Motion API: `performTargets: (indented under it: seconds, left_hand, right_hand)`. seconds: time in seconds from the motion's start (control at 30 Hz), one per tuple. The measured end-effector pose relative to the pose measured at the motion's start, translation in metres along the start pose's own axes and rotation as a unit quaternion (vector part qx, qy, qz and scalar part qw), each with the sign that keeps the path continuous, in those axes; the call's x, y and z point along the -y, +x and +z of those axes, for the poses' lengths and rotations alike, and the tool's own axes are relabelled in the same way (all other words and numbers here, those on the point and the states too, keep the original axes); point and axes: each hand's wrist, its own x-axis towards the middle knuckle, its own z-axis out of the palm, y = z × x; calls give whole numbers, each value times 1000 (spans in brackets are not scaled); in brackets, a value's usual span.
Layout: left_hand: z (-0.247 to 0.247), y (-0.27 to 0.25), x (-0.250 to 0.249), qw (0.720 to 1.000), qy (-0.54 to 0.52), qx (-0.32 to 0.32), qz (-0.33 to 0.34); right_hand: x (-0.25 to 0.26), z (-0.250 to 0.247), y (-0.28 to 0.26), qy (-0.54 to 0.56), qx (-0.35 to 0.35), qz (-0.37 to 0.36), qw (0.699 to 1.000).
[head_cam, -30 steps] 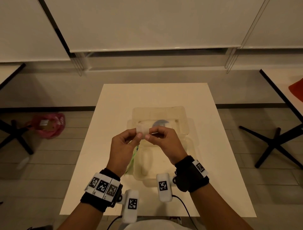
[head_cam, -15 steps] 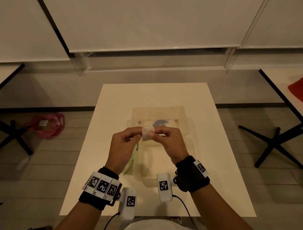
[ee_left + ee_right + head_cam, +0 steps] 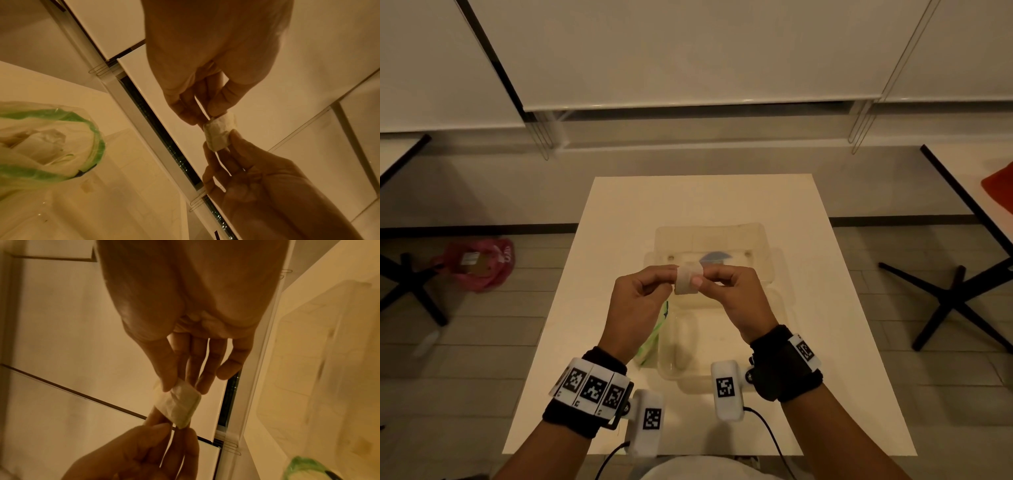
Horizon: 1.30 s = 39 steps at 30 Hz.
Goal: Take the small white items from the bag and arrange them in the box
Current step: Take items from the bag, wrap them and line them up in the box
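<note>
Both hands hold one small white item (image 3: 688, 280) in the air above the clear plastic box (image 3: 681, 375). My left hand (image 3: 671, 278) pinches its left edge and my right hand (image 3: 701, 279) pinches its right edge. From the left wrist the white item (image 3: 219, 131) is a crinkled packet between my left fingertips (image 3: 195, 119) and my right hand (image 3: 223, 147). The right wrist view shows the white item (image 3: 180, 405) as a flat square. The green-striped plastic bag (image 3: 654, 337) lies beside the box's left wall, partly hidden by my left wrist.
The box's lid (image 3: 722, 236) lies open on the far side, with a blue shape showing through it. The white table (image 3: 619, 212) has bare room at left, right and back. A pink bag (image 3: 479, 263) sits on the floor at left. Chair legs (image 3: 955, 301) stand at right.
The white item has turned from lying sideways in my left fingers to standing upright between both hands. The hands stayed over the box, shifting only slightly.
</note>
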Motion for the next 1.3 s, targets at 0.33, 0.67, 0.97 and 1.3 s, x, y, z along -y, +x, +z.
performTargets:
  seconds: [0.33, 0.67, 0.97, 1.3]
  left_hand:
    - [3, 3, 3, 999, 25, 19, -15]
    - [-3, 9, 8, 998, 41, -9, -42]
    - [1, 11, 12, 993, 118, -8, -12]
    - [3, 12, 14, 988, 153, 4, -25]
  right_hand:
    - [-11, -2, 3, -56, -51, 10, 997]
    - [-11, -10, 3, -27, -21, 19, 999]
    - [-6, -7, -2, -29, 5, 4, 1000]
    - [-8, -6, -3, -42, -35, -10, 998]
